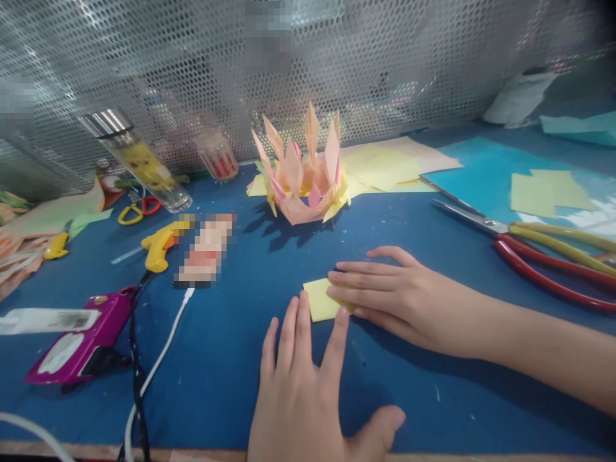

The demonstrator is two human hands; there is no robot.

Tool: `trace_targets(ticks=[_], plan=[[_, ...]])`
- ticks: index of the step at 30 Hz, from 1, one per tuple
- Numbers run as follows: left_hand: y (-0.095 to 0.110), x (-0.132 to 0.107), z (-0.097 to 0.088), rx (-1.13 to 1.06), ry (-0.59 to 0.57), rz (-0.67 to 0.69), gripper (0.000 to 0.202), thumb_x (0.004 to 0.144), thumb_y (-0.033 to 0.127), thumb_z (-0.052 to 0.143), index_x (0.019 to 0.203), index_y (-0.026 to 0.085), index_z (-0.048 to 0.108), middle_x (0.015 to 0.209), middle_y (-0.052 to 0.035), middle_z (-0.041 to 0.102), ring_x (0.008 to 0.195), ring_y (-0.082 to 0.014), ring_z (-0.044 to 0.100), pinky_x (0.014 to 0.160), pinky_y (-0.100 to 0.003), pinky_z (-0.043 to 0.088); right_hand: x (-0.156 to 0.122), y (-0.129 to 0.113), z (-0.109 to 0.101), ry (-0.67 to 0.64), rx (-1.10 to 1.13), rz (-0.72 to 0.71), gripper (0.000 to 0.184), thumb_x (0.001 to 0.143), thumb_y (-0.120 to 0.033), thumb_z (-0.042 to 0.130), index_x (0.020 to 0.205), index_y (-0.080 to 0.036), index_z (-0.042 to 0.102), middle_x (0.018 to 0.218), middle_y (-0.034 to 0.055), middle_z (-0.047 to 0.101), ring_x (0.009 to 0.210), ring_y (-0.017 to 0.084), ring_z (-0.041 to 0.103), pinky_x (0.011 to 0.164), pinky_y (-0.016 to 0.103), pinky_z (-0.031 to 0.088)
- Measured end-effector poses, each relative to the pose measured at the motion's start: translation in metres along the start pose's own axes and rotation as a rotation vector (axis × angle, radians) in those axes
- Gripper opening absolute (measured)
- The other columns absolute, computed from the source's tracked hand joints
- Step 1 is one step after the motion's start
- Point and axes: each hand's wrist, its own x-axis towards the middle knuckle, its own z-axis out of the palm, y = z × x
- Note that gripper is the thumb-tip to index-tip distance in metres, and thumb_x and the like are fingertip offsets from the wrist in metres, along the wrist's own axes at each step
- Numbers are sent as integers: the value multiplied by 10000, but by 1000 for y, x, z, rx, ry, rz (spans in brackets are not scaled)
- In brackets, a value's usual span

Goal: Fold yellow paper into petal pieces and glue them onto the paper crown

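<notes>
A small yellow piece of folded paper [317,300] lies flat on the blue tabletop between my hands. My right hand [409,298] rests over its right part, fingers stretched out to the left, hiding that end. My left hand [308,378] comes up from the bottom edge with its fingers spread; the fingertips touch or nearly touch the paper's near and left edges. Behind them stands a folded-paper lotus [303,179] with pink and peach pointed petals and yellow outer leaves.
Large red-and-yellow-handled scissors [500,226] lie at right, near blue sheets [474,167] and yellow paper pieces [534,192]. At left are a yellow glue gun [158,247], a purple device [91,340], cables, a glass bottle [144,163] and a jar [217,156]. A perforated metal panel [337,64] closes the back.
</notes>
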Motion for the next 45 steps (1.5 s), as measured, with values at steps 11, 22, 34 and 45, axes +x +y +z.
trace_targets(ticks=[11, 22, 34, 45], plan=[[0, -3, 2, -85, -56, -7, 776, 888, 596, 372, 1485, 136, 186, 1499, -77, 314, 1339, -295, 401, 991, -539, 424, -1, 0, 3, -42, -18, 10, 391, 1008, -252, 317, 1369, -236, 465, 1363, 8, 540, 1300, 201, 454, 1083, 457, 237], [2, -4, 1, -42, 4, -27, 790, 850, 628, 422, 1450, 127, 307, 1496, -157, 337, 1349, -355, 362, 948, -527, 442, 1, 2, 0, -21, 8, -51, 362, 1000, -236, 345, 1290, -204, 559, 1301, 60, 599, 1241, 206, 523, 1063, 448, 292], [1, -2, -1, 6, -17, 30, 790, 879, 604, 392, 1426, 40, 313, 1431, -252, 400, 1310, -385, 414, 903, -578, 464, -4, 20, -10, -107, 85, -145, 331, 988, -255, 398, 1266, -276, 575, 1326, 52, 583, 1282, 195, 480, 1086, 452, 228], [2, -3, 1, -95, -1, -8, 655, 893, 493, 437, 1367, 49, 355, 1386, -220, 481, 1314, -356, 420, 957, -570, 438, -7, 29, -11, -119, 168, -213, 396, 943, -128, 395, 1255, -268, 594, 1381, 87, 527, 1367, 192, 354, 1102, 468, 228]])
